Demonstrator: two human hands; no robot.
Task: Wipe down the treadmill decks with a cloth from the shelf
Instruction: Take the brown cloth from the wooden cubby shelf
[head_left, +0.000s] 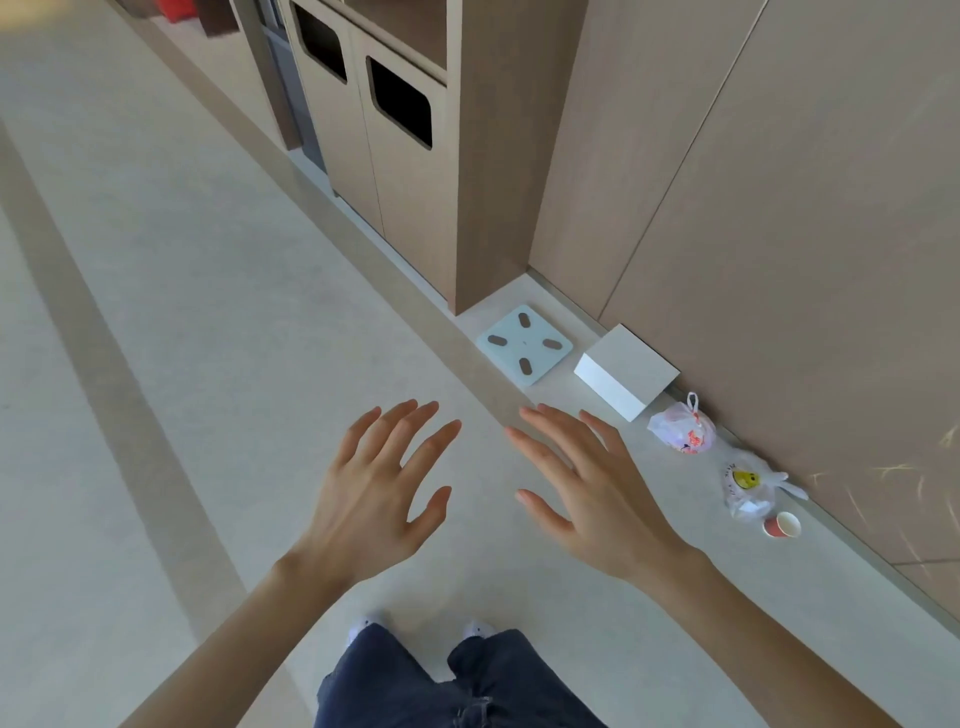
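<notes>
Currently both my left hand (371, 499) and right hand (597, 493) hover empty, fingers spread, above the floor (182, 312) near what looks like a bathroom scale (524, 344).

A pale, speckled floor (182, 312) is stretching away under soft, even light, with a darker beige stripe (104, 338) running along it. A light wood-panelled wall (779, 208) is lining the right side. A matching wooden cabinet (483, 182) is standing out from it, its two doors each showing a dark rounded opening (400, 101). A pale blue bathroom scale (524, 344) and a white box (626, 371) are lying side by side at the wall's foot, just beside the cabinet.
</notes>
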